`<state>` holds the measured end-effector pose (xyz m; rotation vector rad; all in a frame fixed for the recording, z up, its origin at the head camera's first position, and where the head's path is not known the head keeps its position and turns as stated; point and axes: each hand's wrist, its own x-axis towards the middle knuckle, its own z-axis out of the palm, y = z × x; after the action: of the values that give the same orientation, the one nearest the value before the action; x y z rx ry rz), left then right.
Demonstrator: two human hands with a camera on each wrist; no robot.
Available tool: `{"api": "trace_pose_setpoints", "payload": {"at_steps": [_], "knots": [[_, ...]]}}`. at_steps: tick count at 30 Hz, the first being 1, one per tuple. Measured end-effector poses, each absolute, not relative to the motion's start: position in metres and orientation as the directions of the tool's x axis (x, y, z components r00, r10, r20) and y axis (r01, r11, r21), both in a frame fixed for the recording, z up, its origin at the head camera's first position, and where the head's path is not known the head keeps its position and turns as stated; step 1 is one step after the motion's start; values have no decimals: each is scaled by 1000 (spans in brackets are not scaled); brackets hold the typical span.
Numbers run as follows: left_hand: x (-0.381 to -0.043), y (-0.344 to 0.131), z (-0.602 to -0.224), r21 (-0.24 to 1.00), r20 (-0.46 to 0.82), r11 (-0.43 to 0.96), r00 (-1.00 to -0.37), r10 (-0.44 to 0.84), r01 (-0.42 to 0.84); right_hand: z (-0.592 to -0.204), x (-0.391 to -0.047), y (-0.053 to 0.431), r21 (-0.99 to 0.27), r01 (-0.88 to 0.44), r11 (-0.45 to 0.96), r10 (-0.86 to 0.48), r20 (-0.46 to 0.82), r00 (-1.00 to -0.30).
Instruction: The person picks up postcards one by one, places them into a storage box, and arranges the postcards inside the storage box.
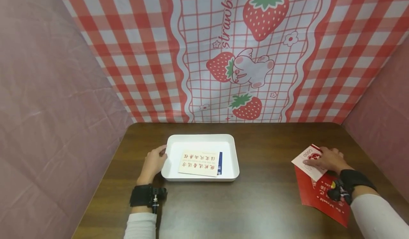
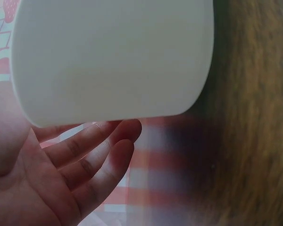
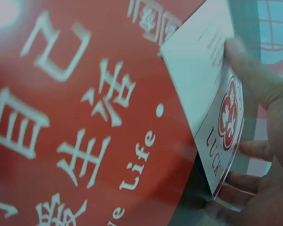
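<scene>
Left hand (image 1: 155,161): bending its fingers toward the outer end wall of the tray (image 1: 223,145); I cannot tell whether it is gripping or merely touching.
Tray: resting on the table (image 1: 255,200), just right of the left hand and well apart from the right.
Cream card (image 1: 198,163): lying inside the tray, partly covering the blue card (image 1: 220,163) on its side away from the left hand.
Right hand (image 1: 330,159): pinching the white card (image 1: 303,157) between thumb and fingers.
White card: tilting in that grip, showing "GOOD", "LUCK" and a red emblem.
Red sheet (image 1: 314,195): lying below that grip, extending toward the person.
</scene>
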<state>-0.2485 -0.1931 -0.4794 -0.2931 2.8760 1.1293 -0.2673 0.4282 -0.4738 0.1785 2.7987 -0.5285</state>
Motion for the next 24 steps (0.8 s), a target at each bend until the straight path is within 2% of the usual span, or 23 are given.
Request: {"api": "trace_pose_setpoints", "payload": {"at_steps": [7,24], "knots": [[-249,-192,-479,672,-122,711,-978,-169,-206,-475,-266,430,-346,182,920,86,-275,-957],[-250,-196,-479,660,-48,740,-990,-136,-134,-475,-266,434,-333,199,922,96,-301,-949]]}}
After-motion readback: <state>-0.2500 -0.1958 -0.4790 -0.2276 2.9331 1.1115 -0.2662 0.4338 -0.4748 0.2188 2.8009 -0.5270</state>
